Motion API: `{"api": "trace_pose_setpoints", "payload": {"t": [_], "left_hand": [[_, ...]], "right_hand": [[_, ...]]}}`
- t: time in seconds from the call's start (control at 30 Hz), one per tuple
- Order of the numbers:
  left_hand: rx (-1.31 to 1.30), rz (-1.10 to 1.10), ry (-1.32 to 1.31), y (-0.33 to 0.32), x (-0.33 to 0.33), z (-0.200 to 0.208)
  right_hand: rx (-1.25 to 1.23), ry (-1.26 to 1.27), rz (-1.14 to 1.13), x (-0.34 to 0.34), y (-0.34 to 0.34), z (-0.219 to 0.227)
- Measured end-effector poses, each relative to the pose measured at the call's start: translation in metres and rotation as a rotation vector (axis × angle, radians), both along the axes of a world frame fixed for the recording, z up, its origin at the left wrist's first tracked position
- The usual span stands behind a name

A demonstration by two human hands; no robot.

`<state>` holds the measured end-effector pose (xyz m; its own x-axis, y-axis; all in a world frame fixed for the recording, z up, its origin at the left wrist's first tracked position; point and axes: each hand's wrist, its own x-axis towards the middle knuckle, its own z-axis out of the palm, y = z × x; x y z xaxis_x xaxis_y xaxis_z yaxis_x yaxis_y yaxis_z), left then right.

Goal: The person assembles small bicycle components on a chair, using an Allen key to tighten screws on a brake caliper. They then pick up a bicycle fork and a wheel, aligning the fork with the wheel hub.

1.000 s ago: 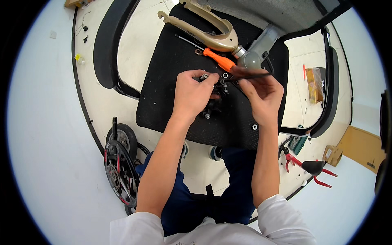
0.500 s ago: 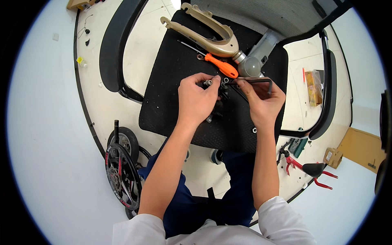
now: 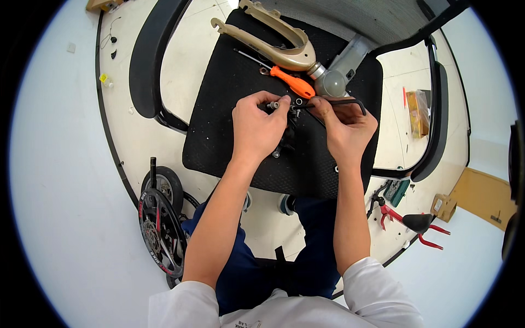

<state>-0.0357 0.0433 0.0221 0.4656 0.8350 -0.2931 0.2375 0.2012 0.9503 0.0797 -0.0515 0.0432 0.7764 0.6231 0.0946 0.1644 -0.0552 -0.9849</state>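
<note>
Over the black chair seat, my left hand pinches a small dark metal part with silver bolt ends. Its exact kind is hard to make out because my fingers cover most of it. My right hand grips a black L-shaped hex key, whose long arm points left into the part; its short bent end sticks out at the right. Just beyond my hands lies a screwdriver with an orange handle. Behind that rests a gold bicycle fork.
Beside the fork is a grey rounded piece. Chair armrests flank the seat. Wheels lean at the left wall. On the right floor are a red frame with a black saddle, a green case and a cardboard box.
The whole view has shifted slightly, so everything sits a little further left and up. Both hands keep their hold, and the hex key looks slightly turned.
</note>
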Motion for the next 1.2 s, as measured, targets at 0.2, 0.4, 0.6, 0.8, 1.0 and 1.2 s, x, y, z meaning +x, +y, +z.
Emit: {"api": "trace_pose_setpoints", "payload": {"t": [0.2,0.4,0.6,0.8,1.0,1.2], "left_hand": [[-0.135,-0.005,-0.099,0.002,0.000,0.001],[-0.372,-0.062,-0.210,0.010,-0.002,0.006],[0.035,-0.170,-0.225,-0.003,-0.001,0.001],[-0.034,-0.170,-0.242,-0.002,0.005,0.008],[-0.227,-0.263,-0.227,0.005,-0.001,0.009],[-0.047,-0.206,-0.225,-0.006,0.006,0.013]], "right_hand": [[0.014,-0.044,0.025,-0.003,0.002,0.003],[0.062,0.034,0.198,0.001,-0.008,0.004],[0.026,0.133,-0.033,0.005,-0.005,0.007],[0.281,0.475,0.064,0.010,-0.007,0.018],[0.220,0.260,0.118,0.019,-0.019,0.012],[0.175,0.176,-0.052,0.017,-0.017,0.007]]}}
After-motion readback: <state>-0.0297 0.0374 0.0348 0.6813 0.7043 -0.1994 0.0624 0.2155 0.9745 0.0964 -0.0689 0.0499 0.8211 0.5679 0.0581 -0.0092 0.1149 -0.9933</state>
